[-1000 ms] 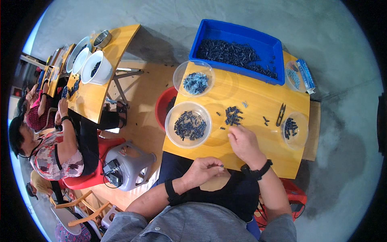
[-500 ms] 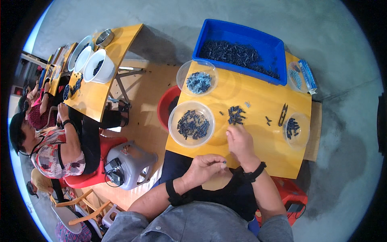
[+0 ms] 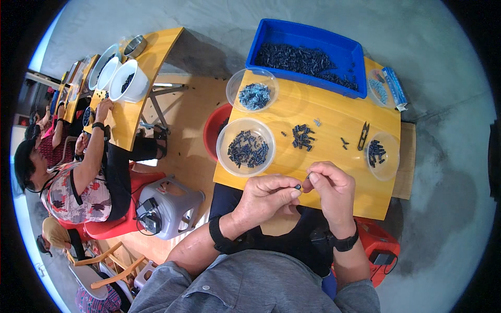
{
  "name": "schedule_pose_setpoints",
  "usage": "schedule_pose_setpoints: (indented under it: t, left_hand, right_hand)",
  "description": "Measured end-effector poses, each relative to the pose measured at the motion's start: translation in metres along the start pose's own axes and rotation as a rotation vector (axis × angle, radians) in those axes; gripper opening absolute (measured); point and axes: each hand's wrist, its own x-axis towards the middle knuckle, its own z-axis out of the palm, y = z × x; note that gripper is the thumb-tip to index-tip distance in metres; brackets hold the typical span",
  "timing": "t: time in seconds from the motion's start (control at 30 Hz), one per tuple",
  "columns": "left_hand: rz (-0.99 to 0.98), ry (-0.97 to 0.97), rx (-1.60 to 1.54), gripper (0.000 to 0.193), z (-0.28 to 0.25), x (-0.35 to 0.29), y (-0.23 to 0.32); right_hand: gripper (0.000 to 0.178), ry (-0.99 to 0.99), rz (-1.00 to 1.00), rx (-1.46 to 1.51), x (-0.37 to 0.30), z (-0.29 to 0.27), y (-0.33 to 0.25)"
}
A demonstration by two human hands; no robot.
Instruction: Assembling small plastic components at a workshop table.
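Observation:
My left hand point(image 3: 269, 197) pinches a small black piece point(image 3: 297, 187) between thumb and forefinger, just off the table's front edge. Close beside it, my right hand point(image 3: 334, 188) has its thumb and forefinger pressed together; a dark bit shows at the tips, too small to name. A loose pile of small black cylindrical pieces point(image 3: 302, 136) lies on the table beyond my hands. To its left stands a clear round tub point(image 3: 245, 122) with many of the same black pieces. Behind that tub, another clear tub point(image 3: 241, 74) holds light-blue and dark bits.
A blue tray point(image 3: 261, 23) of black pieces spans the far edge of the yellow table point(image 3: 344, 167). Thread snips point(image 3: 364, 136), a small tub point(image 3: 387, 169) and a blue box point(image 3: 394, 88) are at right. A red bucket point(image 3: 211, 130) stands left; a person point(image 3: 78, 182) works at another table.
My right hand has come back from the black pile to meet my left hand's fingertips. My left hand has lifted slightly forward. The person at left now reaches toward their table.

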Motion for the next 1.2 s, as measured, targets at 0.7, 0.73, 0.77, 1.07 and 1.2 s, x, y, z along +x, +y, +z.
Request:
schedule_pose_setpoints:
  t: [0.7, 0.73, 0.77, 1.07, 1.2]
  left_hand:
    - [-0.035, -0.033, 0.015, 0.011, -0.002, -0.002, 0.013]
    - [-0.036, -0.032, 0.014, 0.011, -0.002, -0.002, 0.013]
    - [-0.065, -0.035, 0.004, 0.011, -0.003, -0.001, 0.013]
    - [-0.081, -0.066, 0.002, 0.012, -0.01, 0.006, 0.008]
    - [-0.08, -0.081, -0.011, 0.012, -0.011, 0.009, 0.007]
  right_hand:
    - [0.008, -0.082, -0.294, -0.186, -0.009, 0.011, -0.017]
    - [0.008, -0.083, -0.304, -0.203, -0.008, 0.011, -0.015]
    - [0.008, -0.084, -0.314, -0.22, -0.008, 0.01, -0.014]
    - [0.009, -0.124, -0.257, -0.15, -0.002, 0.007, -0.008]
    - [0.012, -0.159, -0.262, -0.117, 0.002, 0.003, -0.004]
